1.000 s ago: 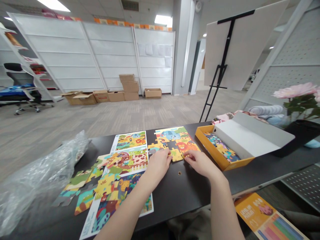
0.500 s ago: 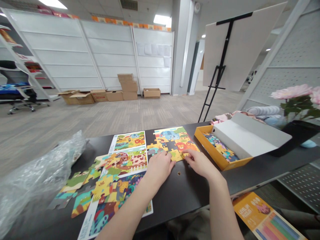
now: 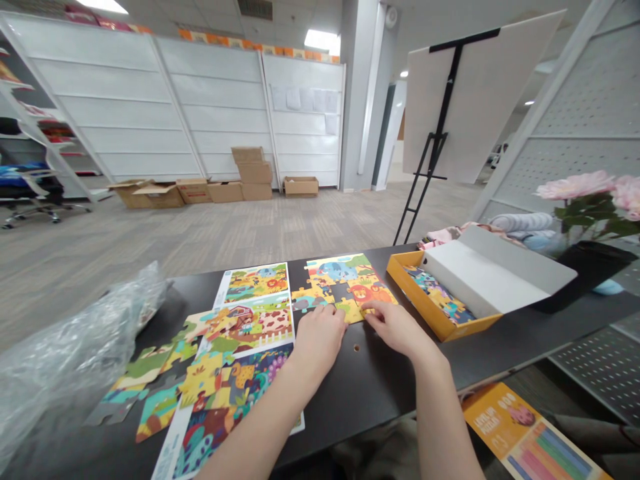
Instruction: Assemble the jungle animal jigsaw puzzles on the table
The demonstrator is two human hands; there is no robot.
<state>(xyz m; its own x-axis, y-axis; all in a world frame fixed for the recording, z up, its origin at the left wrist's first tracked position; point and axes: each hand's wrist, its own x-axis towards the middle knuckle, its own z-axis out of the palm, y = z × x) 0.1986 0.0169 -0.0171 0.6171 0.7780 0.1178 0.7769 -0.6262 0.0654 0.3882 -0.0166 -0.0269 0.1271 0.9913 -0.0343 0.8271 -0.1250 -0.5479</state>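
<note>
The person's left hand (image 3: 320, 337) and right hand (image 3: 390, 325) meet the near side of a partly joined puzzle (image 3: 356, 277), which lies flat just inside the far edge of the desk (image 3: 370, 387). The right grip has thumb and finger drawn together at the puzzle's near right corner; the left has its fingers curled over the near side, and whether either truly pinches a piece cannot be told. Set on both sides of the yellow pieces there, the hands seem placed to keep them from sliding. A gap in the puzzle's middle shows the dark top through it. The picture sheet (image 3: 270, 320) lies just left of the puzzle, probably so that its elephant and lion picture can be glanced at, and loose pieces (image 3: 200, 380) spread over its left part and past its left edge, within the left arm's reach. On the right, the open yellow box (image 3: 473, 328) has its lid folded back away from the puzzle, which leaves its near left wall free to reach over. Room to move is widest between the forearms, where bare top runs to the near edge; the strip by the far edge is thin, and the plastic bag (image 3: 75, 353) crowds the left end.
</note>
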